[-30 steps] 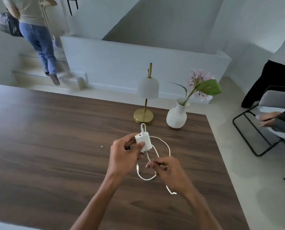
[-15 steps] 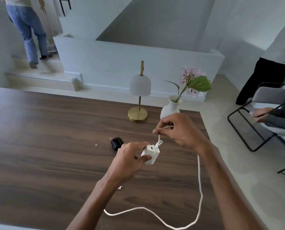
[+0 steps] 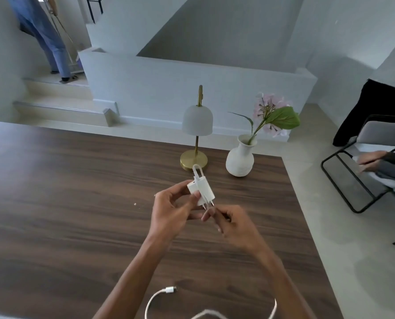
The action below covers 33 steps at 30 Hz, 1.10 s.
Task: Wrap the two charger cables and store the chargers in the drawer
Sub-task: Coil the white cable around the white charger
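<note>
Pinched between the thumb and fingers of the left hand [image 3: 171, 209], a white charger [image 3: 201, 189] is held above the dark wooden table [image 3: 65, 203], its two plug pins pointing down toward the right hand [image 3: 233, 223]. That right hand is closed on the white cable [image 3: 206, 200], which runs taut along the charger's face and forms a narrow loop above its top end. More of the cable lies slack on the table near the person's body, curving between the forearms, with its free connector [image 3: 170, 289] resting on the wood. Farther back on the table stand a brass lamp [image 3: 197, 134] with a pale dome shade and, just beside it, a white vase [image 3: 240, 158] holding a pink flower.
</note>
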### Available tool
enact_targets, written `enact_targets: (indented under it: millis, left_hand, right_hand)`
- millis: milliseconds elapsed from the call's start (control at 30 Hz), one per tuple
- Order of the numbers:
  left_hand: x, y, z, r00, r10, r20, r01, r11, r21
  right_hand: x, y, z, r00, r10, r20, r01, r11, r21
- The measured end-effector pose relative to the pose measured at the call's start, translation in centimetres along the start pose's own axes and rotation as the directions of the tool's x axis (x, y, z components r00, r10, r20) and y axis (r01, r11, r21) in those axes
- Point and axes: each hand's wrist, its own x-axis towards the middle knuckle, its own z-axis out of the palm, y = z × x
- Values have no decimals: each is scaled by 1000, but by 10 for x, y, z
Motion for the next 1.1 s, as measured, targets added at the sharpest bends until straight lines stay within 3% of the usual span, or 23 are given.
enact_targets:
  millis: [167, 333, 533, 700, 767, 867, 967, 1100]
  left_hand:
    - [6, -5, 1, 989, 124, -77, -101, 963, 250]
    - [2, -3, 5, 931, 362, 54, -322, 741, 588]
    - [4, 15, 1, 900, 399, 175, -391, 560, 730]
    - [3, 21, -8, 922, 285, 264, -378, 499, 780]
    - [0, 27, -9, 930, 211, 300, -367, 553, 748]
    - [-2, 35, -9, 931, 70, 357, -270, 792, 548]
    - [-4, 40, -13, 924, 130, 360, -247, 921, 302]
    - [1, 36, -19, 966, 186, 179, -213, 966, 145]
  right_hand:
    - [-14, -26, -5, 1000, -4, -5, 3, 971, -238]
    - [-3, -71, -36, 1000, 9, -26, -20, 869, -495]
    - [24, -105, -64, 998, -18, 66, 54, 810, -584]
    - [43, -128, -81, 984, -105, 145, 172, 787, -592]
    - [51, -130, -83, 976, -158, 151, 216, 802, -557]
    - [67, -119, -83, 974, -194, 119, 227, 858, -461]
    - [76, -87, -78, 985, -157, 69, 170, 934, -314]
    - [56, -44, -52, 994, -102, 42, 108, 977, -182]
